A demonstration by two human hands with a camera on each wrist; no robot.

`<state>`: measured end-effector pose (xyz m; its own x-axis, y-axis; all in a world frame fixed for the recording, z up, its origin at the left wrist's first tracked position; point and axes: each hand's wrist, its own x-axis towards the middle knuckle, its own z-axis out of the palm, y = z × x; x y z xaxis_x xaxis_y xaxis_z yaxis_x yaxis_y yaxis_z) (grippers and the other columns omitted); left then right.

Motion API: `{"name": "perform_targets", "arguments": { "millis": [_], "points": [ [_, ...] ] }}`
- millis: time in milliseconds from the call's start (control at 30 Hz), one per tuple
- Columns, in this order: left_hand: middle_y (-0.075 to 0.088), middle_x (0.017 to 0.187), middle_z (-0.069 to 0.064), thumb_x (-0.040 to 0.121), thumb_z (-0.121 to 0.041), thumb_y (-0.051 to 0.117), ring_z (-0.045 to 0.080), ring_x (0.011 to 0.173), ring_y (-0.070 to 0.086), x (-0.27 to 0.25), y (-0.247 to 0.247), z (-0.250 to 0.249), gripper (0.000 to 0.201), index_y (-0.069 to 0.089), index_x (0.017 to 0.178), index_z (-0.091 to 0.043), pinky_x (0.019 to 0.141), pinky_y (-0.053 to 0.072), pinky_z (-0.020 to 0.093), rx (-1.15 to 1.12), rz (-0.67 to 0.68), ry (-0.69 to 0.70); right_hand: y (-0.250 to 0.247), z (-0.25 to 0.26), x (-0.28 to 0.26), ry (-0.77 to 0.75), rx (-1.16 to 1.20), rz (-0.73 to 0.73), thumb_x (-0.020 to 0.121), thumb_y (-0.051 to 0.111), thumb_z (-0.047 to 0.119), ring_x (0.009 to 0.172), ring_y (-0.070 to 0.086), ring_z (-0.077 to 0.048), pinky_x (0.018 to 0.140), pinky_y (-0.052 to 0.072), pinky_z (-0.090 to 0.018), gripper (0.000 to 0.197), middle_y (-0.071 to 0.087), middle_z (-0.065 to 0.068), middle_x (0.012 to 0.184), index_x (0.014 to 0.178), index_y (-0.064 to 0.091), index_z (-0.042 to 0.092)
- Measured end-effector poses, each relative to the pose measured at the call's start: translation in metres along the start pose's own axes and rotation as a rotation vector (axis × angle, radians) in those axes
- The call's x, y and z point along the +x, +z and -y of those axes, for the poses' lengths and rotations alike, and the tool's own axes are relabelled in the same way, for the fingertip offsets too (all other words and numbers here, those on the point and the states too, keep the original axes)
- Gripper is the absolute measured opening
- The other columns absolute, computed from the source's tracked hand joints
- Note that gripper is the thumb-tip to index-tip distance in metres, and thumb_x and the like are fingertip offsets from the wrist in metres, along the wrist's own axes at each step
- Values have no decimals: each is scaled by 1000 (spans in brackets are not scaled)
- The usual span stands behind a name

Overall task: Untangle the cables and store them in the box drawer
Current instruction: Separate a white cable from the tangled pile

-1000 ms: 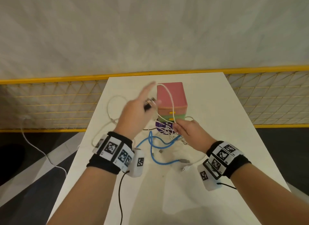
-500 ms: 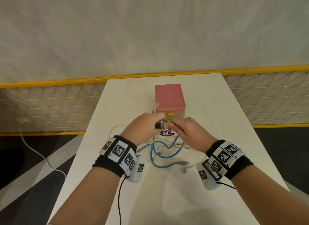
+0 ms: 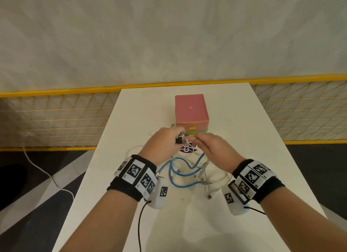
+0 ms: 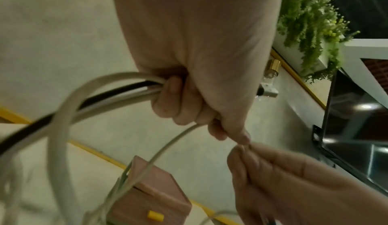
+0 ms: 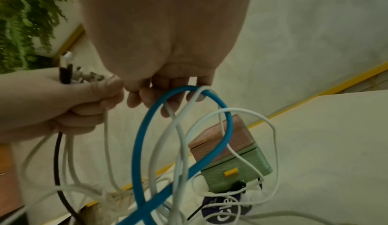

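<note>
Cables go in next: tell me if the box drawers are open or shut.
Shut. Both visible drawers, pink and green, sit flush with the box, no gap.

The head view looks down on the table (image 3: 234,120) from above; both close wrist views look along the fingers, sharing the box (image 4: 155,193).

My left hand (image 3: 163,146), raised and apart a second ago, has dropped to meet my right hand (image 3: 213,150) before the box (image 3: 191,111), cables (image 4: 117,87) bunched between.
</note>
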<state>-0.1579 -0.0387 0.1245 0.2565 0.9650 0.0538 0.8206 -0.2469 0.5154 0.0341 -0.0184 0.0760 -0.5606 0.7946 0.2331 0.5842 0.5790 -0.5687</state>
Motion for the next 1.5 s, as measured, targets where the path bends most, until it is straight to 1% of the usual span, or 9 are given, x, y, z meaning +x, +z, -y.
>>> {"name": "perform_targets", "arguments": {
  "millis": [67, 167, 333, 500, 667, 767, 867, 1100, 1500],
  "points": [
    [58, 64, -5, 92, -41, 59, 12, 54, 53, 3, -12, 9, 23, 61, 93, -19, 49, 40, 19, -17, -170, -43, 1, -8, -5, 71, -12, 57, 101, 37, 27, 72, 54, -19, 69, 44, -33, 22, 54, 9, 72, 91, 53, 15],
    [57, 63, 0, 93, -43, 59, 22, 60, 55, 6, -34, 25, 23, 59, 89, -20, 54, 43, 28, 1, -406, -127, 2, -15, -16, 192, 18, 99, 101, 35, 26, 70, 55, -25, 70, 47, -39, 21, 57, 1, 74, 91, 49, 14],
    [48, 58, -11, 93, -40, 60, 13, 54, 56, 0, -8, 6, 60, 29, 144, -45, 49, 41, 26, 156, -123, -23, 0, -3, -8, 179, 54, 79, 100, 37, 27, 63, 49, -13, 70, 46, -38, 21, 51, 11, 69, 87, 49, 16],
    [62, 70, 3, 90, -55, 55, 25, 69, 62, 0, 18, 12, 40, 61, 98, -15, 63, 53, 39, 44, 7, -107, -5, -7, -3, 90, -56, 43, 94, 54, 30, 70, 43, -2, 65, 38, -17, 19, 41, 9, 83, 89, 65, 15],
    [55, 68, -4, 91, -49, 58, 21, 68, 57, 1, 11, 21, 35, 55, 82, -16, 61, 42, 32, 17, 13, -152, -11, -8, 5, 329, 72, 190, 92, 57, 27, 51, 46, -11, 57, 39, -27, 23, 48, 6, 55, 75, 65, 13],
    [62, 86, -1, 93, -40, 60, 20, 78, 62, 0, -4, 27, 40, 48, 127, -22, 71, 50, 31, -143, -217, -249, -10, -4, 28, 274, 179, 59, 93, 53, 16, 77, 67, -19, 70, 51, -30, 28, 71, -5, 98, 120, 60, 18],
    [62, 89, 0, 97, -22, 56, 21, 76, 62, -4, -17, 39, 64, 20, 150, -22, 71, 48, 30, -330, -512, -307, -9, 10, 51, 205, 389, 73, 94, 49, 5, 131, 43, -11, 99, 40, -15, 76, 29, 2, 155, 151, 3, 25],
    [52, 72, -7, 99, -26, 50, 12, 65, 49, -17, -13, 60, 16, 53, 98, -11, 54, 36, 12, -357, -617, -342, 40, 29, 51, 115, 148, 275, 91, 50, 6, 96, 65, -18, 87, 52, -32, 23, 70, -5, 105, 102, 70, 11],
    [43, 57, -3, 89, -40, 64, 10, 55, 40, -31, 6, 90, 44, 48, 64, -7, 54, 34, 15, -447, -331, -456, 141, 32, 68, 185, -363, 615, 90, 50, 9, 120, 49, -28, 99, 41, -39, 42, 50, -5, 131, 130, 48, 20]
  ]
}}
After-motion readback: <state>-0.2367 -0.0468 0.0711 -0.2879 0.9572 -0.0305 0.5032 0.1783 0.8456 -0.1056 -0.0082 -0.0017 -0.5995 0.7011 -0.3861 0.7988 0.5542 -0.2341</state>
